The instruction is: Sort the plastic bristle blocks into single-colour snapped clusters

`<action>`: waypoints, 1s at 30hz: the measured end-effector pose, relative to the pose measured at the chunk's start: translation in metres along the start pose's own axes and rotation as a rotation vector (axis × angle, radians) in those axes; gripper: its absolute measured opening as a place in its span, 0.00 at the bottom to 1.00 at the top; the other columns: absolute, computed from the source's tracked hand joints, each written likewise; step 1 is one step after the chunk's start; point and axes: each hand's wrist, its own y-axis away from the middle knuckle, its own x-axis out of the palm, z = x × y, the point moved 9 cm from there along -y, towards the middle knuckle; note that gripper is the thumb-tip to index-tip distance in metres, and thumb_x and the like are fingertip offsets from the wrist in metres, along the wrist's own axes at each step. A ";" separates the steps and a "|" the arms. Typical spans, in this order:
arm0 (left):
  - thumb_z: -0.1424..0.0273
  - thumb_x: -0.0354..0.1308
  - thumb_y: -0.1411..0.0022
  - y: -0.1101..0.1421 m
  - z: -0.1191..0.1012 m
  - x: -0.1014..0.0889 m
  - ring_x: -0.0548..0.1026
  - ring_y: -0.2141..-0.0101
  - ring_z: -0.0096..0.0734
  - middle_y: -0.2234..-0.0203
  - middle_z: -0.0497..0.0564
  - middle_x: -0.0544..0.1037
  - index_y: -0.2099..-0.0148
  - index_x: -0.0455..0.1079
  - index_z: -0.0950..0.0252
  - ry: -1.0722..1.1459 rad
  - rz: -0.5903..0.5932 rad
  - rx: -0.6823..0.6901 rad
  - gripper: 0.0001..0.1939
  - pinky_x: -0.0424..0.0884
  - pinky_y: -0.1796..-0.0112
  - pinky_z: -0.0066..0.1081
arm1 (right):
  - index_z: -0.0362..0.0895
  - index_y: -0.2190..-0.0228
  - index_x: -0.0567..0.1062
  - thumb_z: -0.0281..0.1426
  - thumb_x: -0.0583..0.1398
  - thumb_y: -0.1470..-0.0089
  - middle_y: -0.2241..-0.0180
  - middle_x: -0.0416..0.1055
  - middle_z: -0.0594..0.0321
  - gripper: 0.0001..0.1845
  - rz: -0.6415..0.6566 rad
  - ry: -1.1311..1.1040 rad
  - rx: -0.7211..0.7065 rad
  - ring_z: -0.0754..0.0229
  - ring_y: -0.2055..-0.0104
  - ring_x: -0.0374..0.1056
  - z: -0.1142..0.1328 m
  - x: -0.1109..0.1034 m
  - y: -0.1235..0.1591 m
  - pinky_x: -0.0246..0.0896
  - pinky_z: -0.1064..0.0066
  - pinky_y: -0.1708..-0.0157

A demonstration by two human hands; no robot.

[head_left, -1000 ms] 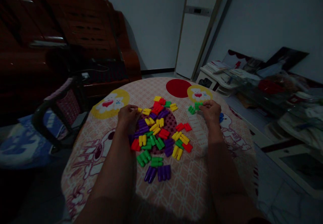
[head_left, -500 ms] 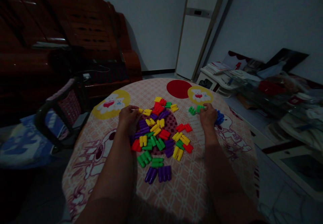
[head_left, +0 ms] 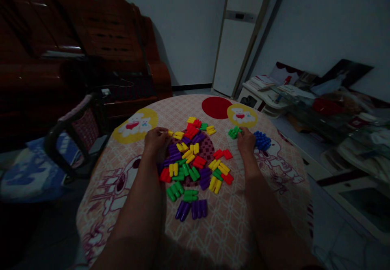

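Observation:
A pile of plastic blocks (head_left: 191,160) in yellow, red, green and purple lies spread over the middle of a round table (head_left: 268,205) with a pink cartoon cloth. My left hand (head_left: 156,139) rests at the pile's far left edge, fingers curled, pinching a yellow block (head_left: 169,133). My right hand (head_left: 245,139) is closed beside a small stack of green blocks (head_left: 234,132), its fingertips touching them. Just right of that hand sits a cluster of blue blocks (head_left: 262,140).
A dark chair (head_left: 73,132) with a patterned cushion stands at the table's left. A dark wooden sofa (head_left: 76,50) fills the back left. A white refrigerator (head_left: 237,38) stands behind. Cluttered low furniture with papers (head_left: 283,89) lines the right side.
My right hand has drawn back toward me and to the left, uncovering the blue cluster, and the green blocks now sit together in one stack. My left hand has stayed in place.

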 end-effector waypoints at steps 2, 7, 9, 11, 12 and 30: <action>0.66 0.57 0.43 0.000 0.001 0.001 0.79 0.67 0.35 0.67 0.54 0.83 0.53 0.79 0.65 0.022 0.002 -0.007 0.18 0.70 0.68 0.27 | 0.41 0.53 0.78 0.28 0.52 0.41 0.58 0.80 0.49 0.19 0.029 0.024 -0.013 0.51 0.57 0.74 0.002 0.002 0.001 0.64 0.64 0.55; 0.65 0.56 0.42 0.000 0.002 0.001 0.80 0.66 0.37 0.64 0.55 0.83 0.52 0.78 0.65 0.003 0.002 0.018 0.18 0.71 0.67 0.29 | 0.39 0.52 0.78 0.26 0.48 0.40 0.58 0.80 0.47 0.23 -0.010 0.075 0.004 0.51 0.57 0.74 0.007 -0.006 0.002 0.64 0.64 0.55; 0.65 0.56 0.41 0.001 -0.004 -0.003 0.80 0.63 0.38 0.62 0.57 0.83 0.52 0.78 0.65 -0.073 0.009 0.037 0.18 0.71 0.65 0.30 | 0.38 0.52 0.78 0.26 0.48 0.40 0.57 0.79 0.46 0.23 -0.081 0.048 -0.013 0.50 0.56 0.74 0.013 -0.014 0.003 0.64 0.63 0.54; 0.65 0.57 0.41 0.004 -0.018 -0.007 0.80 0.61 0.41 0.61 0.57 0.83 0.52 0.78 0.66 -0.177 -0.001 0.085 0.18 0.71 0.62 0.32 | 0.38 0.54 0.78 0.27 0.48 0.40 0.56 0.79 0.46 0.22 -0.125 -0.001 -0.067 0.50 0.54 0.73 0.025 -0.017 0.005 0.64 0.63 0.53; 0.65 0.57 0.40 0.007 -0.029 -0.008 0.80 0.60 0.41 0.61 0.56 0.83 0.51 0.78 0.65 -0.221 -0.011 0.126 0.18 0.71 0.60 0.32 | 0.38 0.54 0.78 0.27 0.48 0.40 0.56 0.79 0.46 0.22 -0.130 -0.024 -0.100 0.51 0.54 0.73 0.032 -0.018 0.007 0.65 0.63 0.53; 0.74 0.54 0.38 0.036 -0.158 0.140 0.73 0.45 0.47 0.48 0.63 0.77 0.45 0.75 0.68 -0.657 0.311 0.695 0.19 0.66 0.45 0.39 | 0.43 0.54 0.78 0.30 0.62 0.45 0.55 0.75 0.50 0.16 0.193 0.003 -0.248 0.49 0.51 0.69 0.040 0.017 0.015 0.63 0.61 0.49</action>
